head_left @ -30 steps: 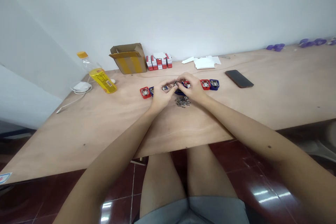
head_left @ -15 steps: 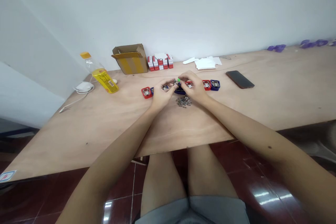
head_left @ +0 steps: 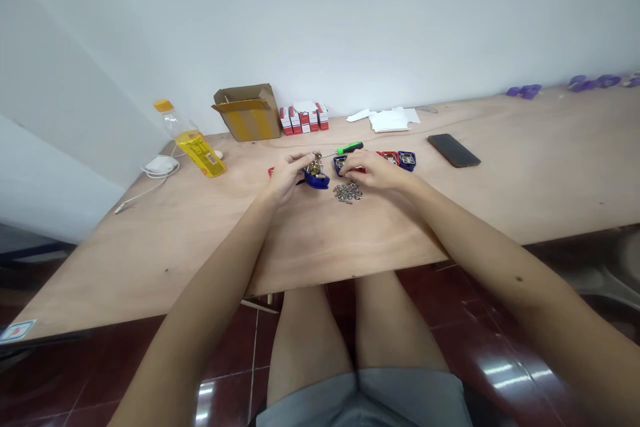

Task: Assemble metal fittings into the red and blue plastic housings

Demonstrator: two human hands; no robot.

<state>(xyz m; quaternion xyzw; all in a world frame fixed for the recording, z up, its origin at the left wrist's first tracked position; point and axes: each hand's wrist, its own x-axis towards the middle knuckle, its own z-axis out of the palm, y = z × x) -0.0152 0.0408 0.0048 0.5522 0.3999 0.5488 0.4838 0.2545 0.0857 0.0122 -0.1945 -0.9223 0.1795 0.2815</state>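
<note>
My left hand (head_left: 290,175) is closed around a blue plastic casing (head_left: 317,181) with brass and silver metal parts showing on top. It is tilted, just above or on the table. My right hand (head_left: 370,169) reaches over the near edge of a row of small cases, thumb and fingers bent but apart, nothing visible between them. Its fingertips are beside a blue case (head_left: 340,163) and over a pile of small metal pieces (head_left: 347,193). Behind the hands lies a screwdriver (head_left: 353,147) with a green and black handle, its shaft pointing left.
Red case (head_left: 391,158) and blue case (head_left: 407,160) sit right of my hand. Behind stand a cardboard box (head_left: 250,117), small red-white boxes (head_left: 305,121) and white papers (head_left: 389,121). A phone (head_left: 453,149) lies right; a yellow-labelled bottle (head_left: 200,152) and white charger (head_left: 160,165) are left.
My hands have moved apart. The left has shifted left with the blue casing, and the right has come down towards the metal pieces. The screwdriver now shows whole, lying behind them.
</note>
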